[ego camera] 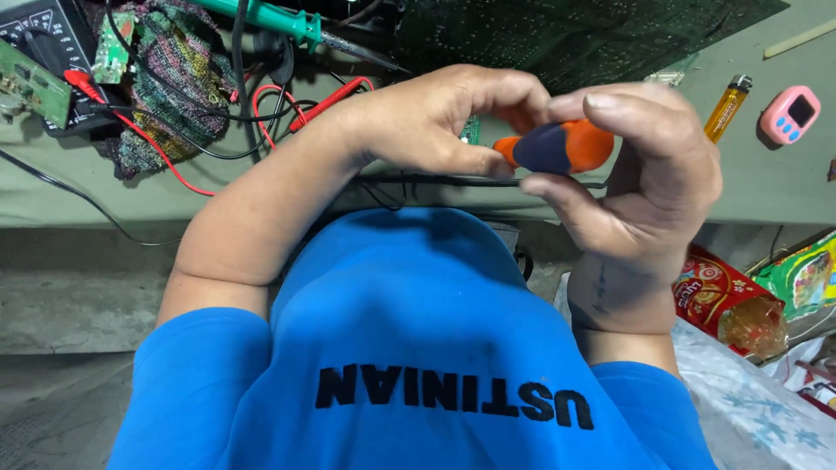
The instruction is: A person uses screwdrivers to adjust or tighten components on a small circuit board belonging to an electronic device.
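R hand (644, 187) clamped on orange-and-navy plastic screwdriver handle (557, 146); L hand (435, 117) pinches its tip end, small green board (470, 130) behind. Keep shaft straight, grip firm.

One screwdriver (557, 146) is gripped; one lighter (727, 108) and one pink timer (790, 114) are seen right of the right hand (644, 174).

Red snack packet (727, 300) beside green packet (805, 277), lower right.

Far left: a black multimeter (43, 35) with red and black leads (157, 148) beside a woven cloth (178, 70). Far centre: a green soldering iron (287, 22). Far right: an amber lighter (727, 109) and a pink timer (790, 114). Near right: snack packets (727, 300).
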